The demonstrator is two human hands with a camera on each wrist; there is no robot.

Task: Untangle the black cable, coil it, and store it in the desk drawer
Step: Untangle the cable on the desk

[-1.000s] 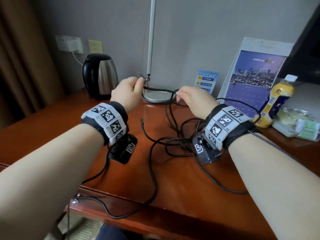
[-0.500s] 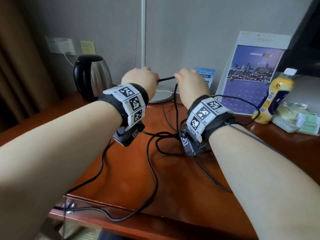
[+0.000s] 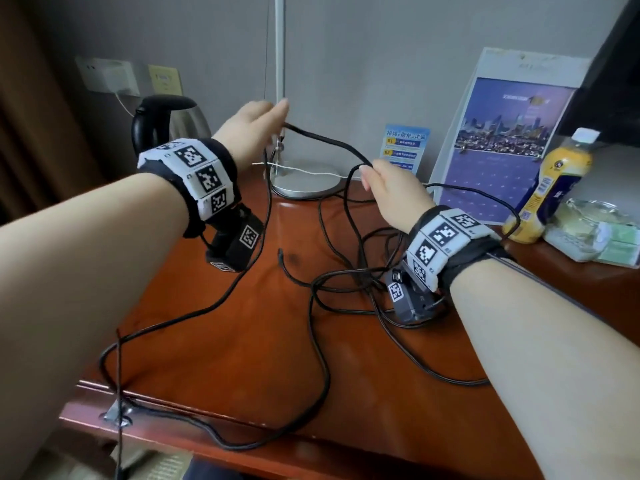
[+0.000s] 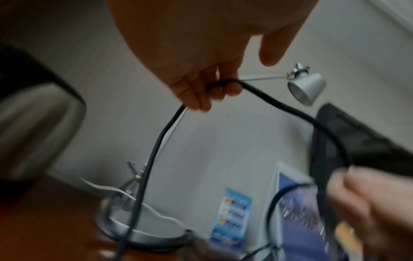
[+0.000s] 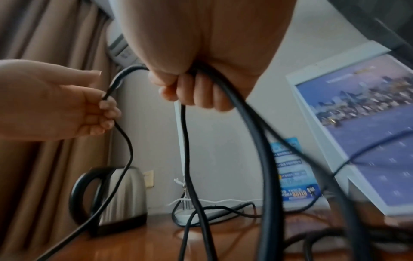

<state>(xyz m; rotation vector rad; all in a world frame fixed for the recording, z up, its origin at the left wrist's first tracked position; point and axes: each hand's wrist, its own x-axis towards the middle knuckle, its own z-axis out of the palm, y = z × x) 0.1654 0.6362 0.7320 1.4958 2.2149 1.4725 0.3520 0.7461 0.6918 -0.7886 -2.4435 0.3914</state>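
Two hands raised over a wooden desk (image 3: 242,341) work a black cable (image 3: 322,137). The left hand (image 3: 247,128) has its fingers (image 4: 196,98) curled round one stretch, which drops from them to the desk edge. The right hand (image 3: 391,192), lower and to the side, grips several strands in closed fingers (image 5: 201,91); a short span sags between the two fists. Below the right fingers the cable lies in a tangle on the desk. A lamp base (image 3: 304,181) and kettle (image 3: 162,123) stand beyond the fingertips.

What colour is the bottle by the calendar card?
The bottle is yellow-orange with a white cap, clearest in the head view.
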